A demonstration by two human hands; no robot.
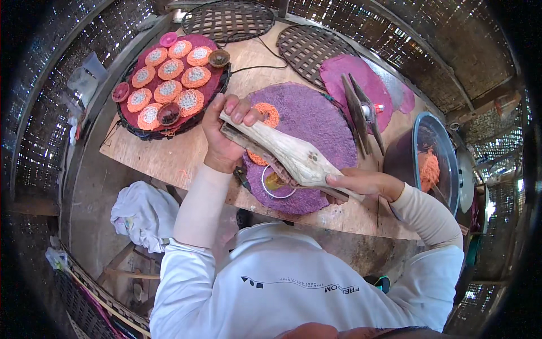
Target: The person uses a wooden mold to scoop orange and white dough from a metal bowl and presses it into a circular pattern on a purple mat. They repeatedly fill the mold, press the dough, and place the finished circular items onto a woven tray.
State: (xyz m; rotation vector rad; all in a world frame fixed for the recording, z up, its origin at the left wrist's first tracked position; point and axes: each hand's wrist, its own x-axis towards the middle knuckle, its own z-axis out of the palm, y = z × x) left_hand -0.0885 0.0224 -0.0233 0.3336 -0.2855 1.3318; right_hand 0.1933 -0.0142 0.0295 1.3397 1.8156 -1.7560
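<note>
Both my hands are closed on a wooden hand press [305, 158], a pale carved upper piece over a darker lower one, held slantwise above the table. My left hand [226, 135] wraps round its upper-left end. At its lower-right end, my right hand [367, 183] grips with the thumb on top. Under the press lies a round purple cloth [316, 113]. On it are an orange lacy disc [267, 114], a second orange disc [255, 159] partly hidden by the press, and a thin metal ring [278, 196] with something yellowish inside.
At the left a round tray with red cloth [199, 46] carries several orange discs with white centres and small bowls. Woven racks [228, 20] lie at the back. Two dark wooden paddles [357, 116] rest on pink cloth, right. A tub [424, 125] with orange shreds stands beside the table.
</note>
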